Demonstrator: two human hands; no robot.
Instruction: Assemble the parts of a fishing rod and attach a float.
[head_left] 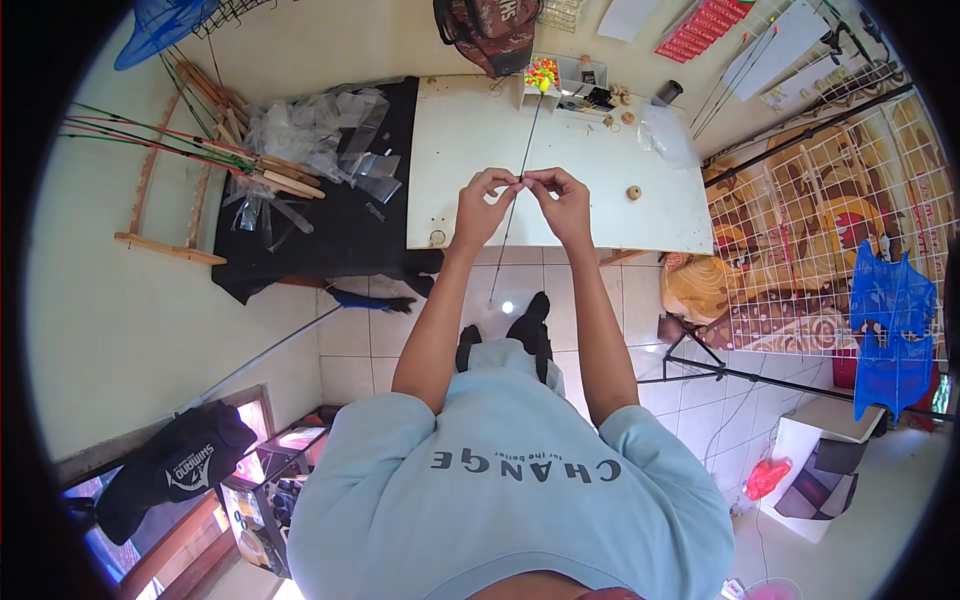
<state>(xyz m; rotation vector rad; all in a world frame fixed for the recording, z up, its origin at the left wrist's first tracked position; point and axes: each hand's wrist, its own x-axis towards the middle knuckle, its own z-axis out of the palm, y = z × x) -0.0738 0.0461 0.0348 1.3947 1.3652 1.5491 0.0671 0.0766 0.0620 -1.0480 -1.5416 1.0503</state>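
A thin dark fishing rod piece (510, 220) runs from the far side of the white table down past its near edge. A yellow ball (543, 86) shows at its far end, in front of a box of colourful beads (541, 72). My left hand (484, 208) pinches the rod between thumb and fingers over the table. Right beside it, my right hand (563, 208) pinches the same rod, the fingertips of both hands nearly meeting. A small dark bit sits on the rod at the fingertips, too small to make out.
The white table (460, 130) bears a small round wooden piece (634, 192) and a clear plastic bag (668, 137). At left, rods with wooden handles (285, 183) and plastic sleeves (310, 130) lie on black cloth (270, 265). A white wire grid (800, 230) stands at right.
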